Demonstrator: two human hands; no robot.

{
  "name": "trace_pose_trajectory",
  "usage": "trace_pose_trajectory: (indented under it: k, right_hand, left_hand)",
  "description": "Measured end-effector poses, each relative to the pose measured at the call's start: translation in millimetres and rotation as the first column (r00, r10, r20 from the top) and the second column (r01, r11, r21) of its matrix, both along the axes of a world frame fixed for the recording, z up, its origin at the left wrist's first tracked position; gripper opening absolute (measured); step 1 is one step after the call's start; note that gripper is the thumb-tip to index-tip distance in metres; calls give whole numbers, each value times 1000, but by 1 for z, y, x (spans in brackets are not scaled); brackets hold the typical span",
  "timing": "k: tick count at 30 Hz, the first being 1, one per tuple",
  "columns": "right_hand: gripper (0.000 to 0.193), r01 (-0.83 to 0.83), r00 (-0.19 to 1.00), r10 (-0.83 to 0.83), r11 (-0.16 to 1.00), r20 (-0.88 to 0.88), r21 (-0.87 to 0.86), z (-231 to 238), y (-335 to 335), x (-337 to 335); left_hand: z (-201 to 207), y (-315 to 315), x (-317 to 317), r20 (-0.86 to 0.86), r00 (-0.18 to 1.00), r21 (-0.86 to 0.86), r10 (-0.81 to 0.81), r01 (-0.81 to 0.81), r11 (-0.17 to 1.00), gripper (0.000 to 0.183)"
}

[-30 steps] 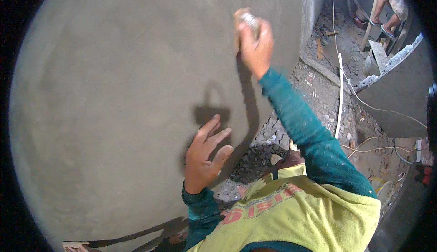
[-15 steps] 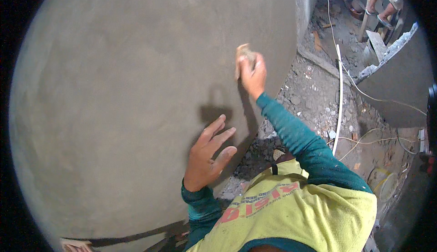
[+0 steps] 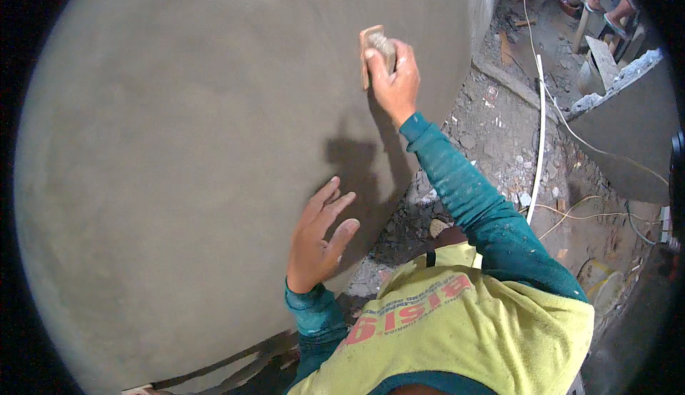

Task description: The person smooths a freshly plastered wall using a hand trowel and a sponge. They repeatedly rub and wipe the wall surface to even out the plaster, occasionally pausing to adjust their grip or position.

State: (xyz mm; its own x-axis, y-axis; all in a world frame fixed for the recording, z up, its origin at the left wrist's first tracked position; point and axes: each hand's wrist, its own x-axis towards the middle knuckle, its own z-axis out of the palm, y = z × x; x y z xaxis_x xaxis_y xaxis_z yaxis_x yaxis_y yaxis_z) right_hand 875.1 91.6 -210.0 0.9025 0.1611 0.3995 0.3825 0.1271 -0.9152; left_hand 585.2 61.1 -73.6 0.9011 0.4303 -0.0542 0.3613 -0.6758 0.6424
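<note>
Smooth grey-brown plaster covers the wall (image 3: 200,138) in front of me. My right hand (image 3: 397,79) grips a plastering float (image 3: 367,59), a thin flat board with a wrapped, whitish handle. The board's face is against the wall or very near it, toward the wall's right side. Lower and to the left, my left hand (image 3: 319,234) has its fingers apart and holds nothing. It is close to the plaster; whether it touches I cannot tell. Dark shadows of my arm and hand fall on the wall between them.
Rubble and stones (image 3: 478,152) cover the ground at the right. A long white pipe (image 3: 539,138) lies across it, with a thin cable (image 3: 571,127) alongside. Farther off stands a low plastered wall (image 3: 628,124) with a rough edge. Another person's legs (image 3: 614,6) show at top right.
My right hand has moved up the wall with the float, which now appears more sharply. My left hand has shifted slightly left and up, its fingers still apart.
</note>
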Motion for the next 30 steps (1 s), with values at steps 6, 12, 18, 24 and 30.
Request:
trace_pose_trajectory:
  k: [6,12,18,24,30]
  right_hand:
    - [50,65,986,-63,998,-153,10,-13,12,25]
    - [62,167,979,-175,983,105,77,65,38,75]
    - [55,21,979,-17,1000,-204,17,38,12,130]
    - [60,-2,998,1,1000,57,13,56,21,127]
    - [51,19,981,-3,996,-192,82,72,17,197]
  left_hand:
    - [8,-2,17,-57,995,43,-87,90,995,48]
    - [4,-7,24,-157,987,2,-41,41,999,48]
    - [7,-10,56,-103,988,-56,-111,106,993,51]
    - [-1,-13,97,-222,959,-51,-176,169,984,50]
    - [0,-15,130,-177,977,-46,-118,112,993,50]
